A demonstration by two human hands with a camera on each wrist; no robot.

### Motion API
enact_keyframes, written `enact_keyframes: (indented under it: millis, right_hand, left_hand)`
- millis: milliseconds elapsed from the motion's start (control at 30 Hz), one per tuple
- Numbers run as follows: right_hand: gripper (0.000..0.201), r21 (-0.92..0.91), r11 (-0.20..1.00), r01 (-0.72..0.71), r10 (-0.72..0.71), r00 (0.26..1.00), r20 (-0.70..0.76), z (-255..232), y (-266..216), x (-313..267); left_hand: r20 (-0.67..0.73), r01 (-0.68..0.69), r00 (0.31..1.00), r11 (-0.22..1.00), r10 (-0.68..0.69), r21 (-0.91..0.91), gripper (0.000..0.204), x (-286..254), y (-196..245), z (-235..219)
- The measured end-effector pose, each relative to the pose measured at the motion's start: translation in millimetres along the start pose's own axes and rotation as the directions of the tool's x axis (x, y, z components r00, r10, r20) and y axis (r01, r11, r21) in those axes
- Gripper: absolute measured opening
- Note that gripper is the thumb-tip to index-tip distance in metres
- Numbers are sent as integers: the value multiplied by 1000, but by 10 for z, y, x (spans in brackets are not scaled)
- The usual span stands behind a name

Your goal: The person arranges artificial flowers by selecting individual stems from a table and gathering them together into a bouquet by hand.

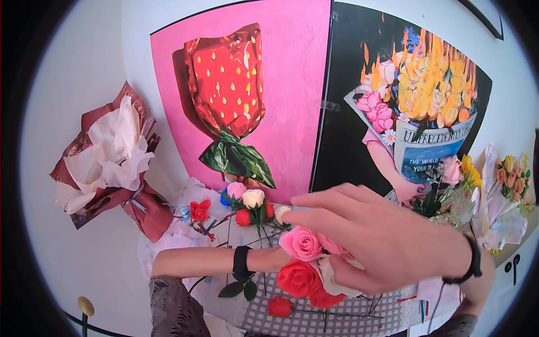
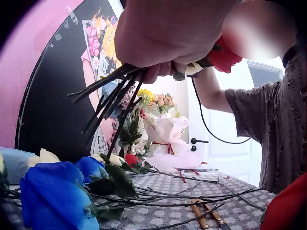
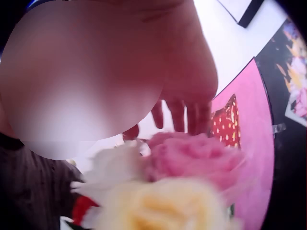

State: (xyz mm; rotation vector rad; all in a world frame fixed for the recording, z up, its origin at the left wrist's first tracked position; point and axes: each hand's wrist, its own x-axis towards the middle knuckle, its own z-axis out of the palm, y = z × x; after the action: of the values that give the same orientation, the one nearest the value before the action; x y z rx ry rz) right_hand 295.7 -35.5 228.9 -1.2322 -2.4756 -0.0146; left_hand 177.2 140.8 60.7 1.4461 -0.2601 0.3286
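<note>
In the left wrist view the left hand [image 2: 168,33] grips a bundle of dark stems [image 2: 115,96], their cut ends pointing down and left. Above that grip, in the head view, are pink roses [image 1: 303,243], red roses [image 1: 298,278] and a white one [image 1: 331,278]. The right hand [image 1: 387,241] is over the bunch, its fingers extended and spread. The right wrist view has its fingers [image 3: 177,115] behind a pink rose [image 3: 192,158] and a pale yellow rose [image 3: 163,206]; whether they touch the petals I cannot tell.
Loose roses, including a blue one [image 2: 55,196], and stems lie on the checked cloth [image 2: 148,220] beside brown-handled scissors or shears [image 2: 199,215]. A wrapped bouquet [image 1: 115,151] is at the left; more flowers [image 1: 449,180] stand at the right. Two paintings [image 1: 281,84] hang behind.
</note>
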Motion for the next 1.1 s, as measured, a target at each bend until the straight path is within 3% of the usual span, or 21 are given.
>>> enact_keyframes:
  millis: [67,133,233,433,767,833,967,1033,1100]
  right_hand:
    - [58,-7,1000,24,-23,997,80,-23,96,79]
    - [57,-98,995,15,22,932,362,-2,117,171]
    - [45,-139,989,45,24,890,455,70,125,258]
    - [14,-210,972,101,0,901,433,167,133,294]
    - [9,-165,981,104,-28,912,408,153,201,300]
    - [15,-151,986,72,8,881,473,145,220,318]
    - [33,-145,984,103,-25,888,459,-129,199,274]
    - [54,-77,994,-82,103,940,325,-272,228,164]
    - [58,-54,993,-106,117,954,275,-183,319,38]
  left_hand:
    - [7,-2,1000,1000,2,12,59,-12,4,20]
    - [11,-4,1000,1000,4,16,59,-33,-13,53]
    - [21,0,1000,1000,-1,25,60,-53,-35,87]
    - [56,14,998,999,-17,47,62,-44,-71,133]
    - [103,29,994,994,-39,101,66,-49,-76,150]
    - [112,29,993,993,-42,112,67,-64,-70,156]
    - [130,32,990,990,-50,138,68,-108,-33,154]
    - [135,27,990,989,-47,149,69,-129,-20,153]
    - [139,20,989,987,-42,158,70,-152,-16,159]
